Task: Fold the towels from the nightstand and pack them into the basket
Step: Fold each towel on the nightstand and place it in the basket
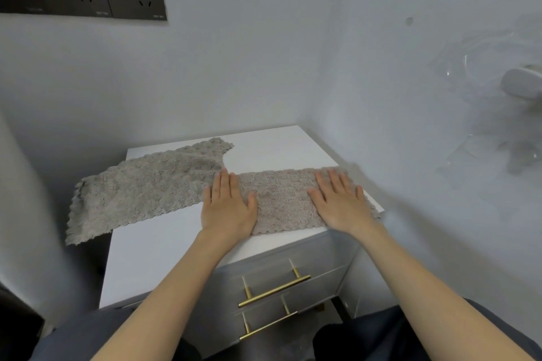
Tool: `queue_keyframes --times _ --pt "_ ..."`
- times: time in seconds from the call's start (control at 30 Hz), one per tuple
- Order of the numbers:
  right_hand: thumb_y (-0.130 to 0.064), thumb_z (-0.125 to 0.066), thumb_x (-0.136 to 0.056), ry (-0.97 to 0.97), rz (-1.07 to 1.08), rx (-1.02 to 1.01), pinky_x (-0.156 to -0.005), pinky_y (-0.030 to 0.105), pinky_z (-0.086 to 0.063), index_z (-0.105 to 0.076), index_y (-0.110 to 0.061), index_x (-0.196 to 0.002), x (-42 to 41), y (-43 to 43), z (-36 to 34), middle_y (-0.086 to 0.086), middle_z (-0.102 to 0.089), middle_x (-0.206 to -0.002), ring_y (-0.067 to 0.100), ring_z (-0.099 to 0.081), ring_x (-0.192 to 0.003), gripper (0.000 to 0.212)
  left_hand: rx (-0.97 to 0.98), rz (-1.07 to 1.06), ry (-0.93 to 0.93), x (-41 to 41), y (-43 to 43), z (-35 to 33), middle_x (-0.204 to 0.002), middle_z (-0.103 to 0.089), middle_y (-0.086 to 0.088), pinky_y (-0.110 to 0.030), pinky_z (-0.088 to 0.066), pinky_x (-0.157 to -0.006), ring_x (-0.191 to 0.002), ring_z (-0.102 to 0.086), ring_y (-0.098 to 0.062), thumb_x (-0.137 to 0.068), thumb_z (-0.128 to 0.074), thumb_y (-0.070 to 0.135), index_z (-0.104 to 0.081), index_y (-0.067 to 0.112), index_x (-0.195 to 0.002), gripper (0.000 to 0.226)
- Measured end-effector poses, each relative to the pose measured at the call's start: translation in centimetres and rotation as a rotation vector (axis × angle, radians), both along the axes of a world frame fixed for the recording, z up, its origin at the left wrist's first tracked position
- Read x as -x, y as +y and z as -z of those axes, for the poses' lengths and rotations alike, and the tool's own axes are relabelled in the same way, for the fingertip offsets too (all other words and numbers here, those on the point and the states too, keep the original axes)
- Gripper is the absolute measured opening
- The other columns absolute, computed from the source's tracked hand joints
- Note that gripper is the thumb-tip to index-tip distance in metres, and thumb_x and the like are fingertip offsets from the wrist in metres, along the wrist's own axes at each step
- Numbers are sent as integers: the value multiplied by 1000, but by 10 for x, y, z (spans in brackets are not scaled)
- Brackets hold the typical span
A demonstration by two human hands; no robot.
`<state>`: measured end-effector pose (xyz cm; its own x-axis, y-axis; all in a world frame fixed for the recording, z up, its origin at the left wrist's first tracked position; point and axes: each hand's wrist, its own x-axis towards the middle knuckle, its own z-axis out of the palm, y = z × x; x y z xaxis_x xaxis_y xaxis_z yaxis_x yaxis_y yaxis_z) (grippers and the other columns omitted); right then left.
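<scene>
Grey-beige terry lies in two pieces on the white nightstand [278, 149]. Farthest left, the loose towel [140, 190] is spread out crooked, with its left end hanging over the stand's edge and one corner reaching toward the back wall. Next comes the left hand [227, 208], flat and palm down, fingers straight and close together. It presses the left end of the strip [281, 199], about where the two towels meet. The strip is a second towel that looks already folded lengthwise, and it runs along the front right of the top (its right end reaches the stand's right edge). On that end the right hand [340, 202] lies flat too, fingers straight and slightly spread, gripping nothing. The step in hand seems to be smoothing the strip before its next fold. To do it well, press evenly and sweep both palms outward from the middle so creases run out at the ends. Keep the scalloped long edges lined up, then bring one end squarely over the other and press the crease. No basket is in view, and the loose towel is not yet folded.
</scene>
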<state>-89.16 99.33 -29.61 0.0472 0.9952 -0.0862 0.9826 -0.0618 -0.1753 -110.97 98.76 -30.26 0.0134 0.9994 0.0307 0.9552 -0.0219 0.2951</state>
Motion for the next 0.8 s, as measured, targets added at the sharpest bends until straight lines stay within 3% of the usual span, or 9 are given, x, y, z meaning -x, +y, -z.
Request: queue_keyframes --times 0.13,0.27,0.37,0.53,0.63,0.7,0.8 --pt "-48 -16 -102 70 66 42 -118 46 -6 -1 -26 -154 -15 -3 -10 4 5 -162 27 -1 -148 58 9 -13 30 1 -2 -3 -159 13 -12 -37 10 -117 -147 13 -22 -101 -13 43 6 3 -151 66" --pt "-33 -31 -101 93 153 -102 -106 43 -35 -33 -17 -147 -20 -8 -22 7 -33 -151 31 -33 -134 48 -38 -4 71 0 -5 -9 -159 11 -12 -37 12 -117 -147 12 -23 -102 -12 40 4 3 -151 63" --pt "-31 -41 -96 27 234 -166 -99 41 -35 -43 -18 -138 -21 -10 -29 12 -45 -138 32 -34 -128 44 -105 68 61 1 -1 -17 -160 7 -7 -37 12 -117 -147 11 -20 -103 -11 39 -1 7 -152 60" --pt "-32 -48 -91 97 323 -29 -99 39 -36 -46 -14 -132 -23 -2 -37 14 -47 -134 33 -36 -128 45 -117 192 18 1 15 -26 -159 -15 -7 -37 1 -118 -147 -6 -21 -104 -16 35 -13 7 -152 56" --pt "-28 -55 -84 179 371 59 -92 35 -41 -56 -12 -111 -26 6 -43 12 -59 -117 32 -48 -119 31 -107 197 -8 4 27 -25 -143 -41 -16 -36 -22 -109 -133 -33 -29 -104 -23 28 -28 4 -146 48" --pt "-24 -58 -80 264 357 99 -80 33 -39 -53 -13 -88 -29 11 -46 9 -59 -96 29 -56 -102 14 -108 165 30 7 34 -24 -136 -45 -16 -37 -26 -102 -126 -35 -32 -104 -26 26 -36 8 -142 44" --pt "-17 -61 -78 313 324 143 -70 33 -33 -42 -15 -68 -30 17 -51 2 -47 -70 25 -50 -80 21 -50 128 56 10 44 -24 -131 -47 -10 -39 -26 -100 -124 -36 -31 -103 -29 32 -50 16 -132 39"
